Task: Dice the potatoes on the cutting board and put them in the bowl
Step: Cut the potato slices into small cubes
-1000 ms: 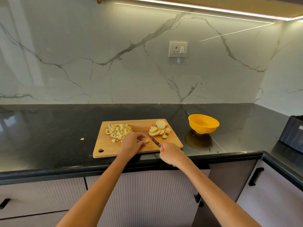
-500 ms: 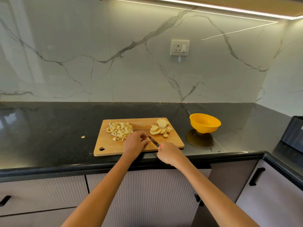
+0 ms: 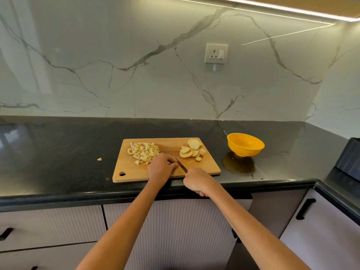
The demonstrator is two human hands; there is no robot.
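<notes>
A knife (image 3: 181,165) was held in the right hand (image 3: 196,182). A piece, hidden, was pressed on the cutting board (image 3: 136,172) by the left hand (image 3: 161,167), now nearer the blade. Diced potato (image 3: 143,151) and slices (image 3: 191,150) lay on the board; the bowl (image 3: 245,145) right of it looked empty.

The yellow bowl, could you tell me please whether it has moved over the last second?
No. The yellow bowl sits right of the cutting board, with the same gap as earlier; only the camera shifted.

Home kitchen, black countertop (image 3: 58,145), marble backsplash (image 3: 97,65), probably drawer fronts (image 3: 52,227) below
</notes>
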